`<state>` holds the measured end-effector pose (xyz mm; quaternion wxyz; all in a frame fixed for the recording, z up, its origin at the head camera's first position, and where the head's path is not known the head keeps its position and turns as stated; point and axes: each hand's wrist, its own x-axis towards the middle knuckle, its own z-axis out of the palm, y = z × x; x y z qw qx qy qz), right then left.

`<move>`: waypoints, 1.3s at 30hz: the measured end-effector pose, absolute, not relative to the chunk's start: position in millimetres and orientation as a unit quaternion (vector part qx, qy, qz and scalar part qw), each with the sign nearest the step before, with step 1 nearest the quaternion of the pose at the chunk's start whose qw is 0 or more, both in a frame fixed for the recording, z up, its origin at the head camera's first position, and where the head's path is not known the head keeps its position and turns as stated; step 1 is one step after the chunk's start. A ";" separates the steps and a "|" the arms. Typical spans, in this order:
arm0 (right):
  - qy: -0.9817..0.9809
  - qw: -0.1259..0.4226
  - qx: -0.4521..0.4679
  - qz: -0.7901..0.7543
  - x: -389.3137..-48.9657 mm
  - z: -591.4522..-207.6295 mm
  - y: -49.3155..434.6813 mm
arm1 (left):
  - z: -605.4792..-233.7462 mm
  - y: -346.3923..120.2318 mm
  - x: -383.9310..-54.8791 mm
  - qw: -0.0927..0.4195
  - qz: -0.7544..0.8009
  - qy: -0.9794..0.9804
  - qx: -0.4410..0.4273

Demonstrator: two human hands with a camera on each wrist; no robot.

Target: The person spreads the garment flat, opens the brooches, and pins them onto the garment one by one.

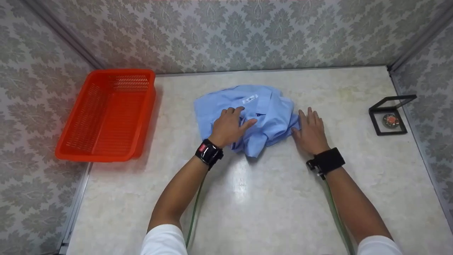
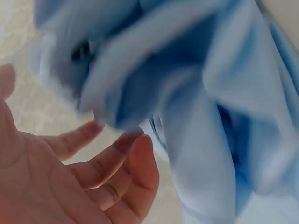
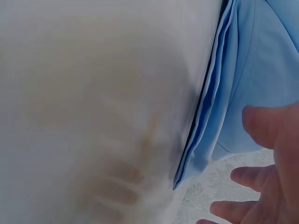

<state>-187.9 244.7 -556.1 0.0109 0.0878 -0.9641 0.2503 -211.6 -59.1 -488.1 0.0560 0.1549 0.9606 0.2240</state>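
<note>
A light blue garment [image 1: 274, 124], seemingly a collared shirt, lies crumpled on the pale table, with a small white label [image 1: 250, 98] showing near its top. Over its left-middle part is my left hand [image 1: 228, 127], thumb and fingers spread loosely. In the left wrist view, the fingertips come close to the blurred blue folds [image 2: 196, 135]; no grip on them shows. My right hand [image 1: 311, 132] is at the garment's right edge, its fingers stretched forward and nothing held. The right wrist view has the thumb and fingers [image 3: 266, 126] apart beside layered cloth edges.
An orange-red plastic basket [image 1: 106, 157] stands at the table's left. Near the right edge sits an open black frame [image 1: 375, 124] with a round patterned piece [image 1: 390, 120] inside. Patterned walls [image 1: 237, 32] enclose the back and sides. A green cable [image 1: 194, 216] trails from each wrist.
</note>
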 end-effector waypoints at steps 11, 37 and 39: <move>-0.951 0.054 0.111 0.285 -209.2 -540.4 243.2 | -502.1 -105.1 -252.3 0.098 0.260 0.951 0.134; -0.923 0.035 0.133 0.358 -239.9 -518.7 214.1 | -514.1 -69.9 -264.9 0.058 0.233 0.949 0.203; -0.925 0.033 0.137 0.353 -238.9 -516.0 210.8 | -514.8 -65.7 -264.4 0.050 0.249 0.944 0.211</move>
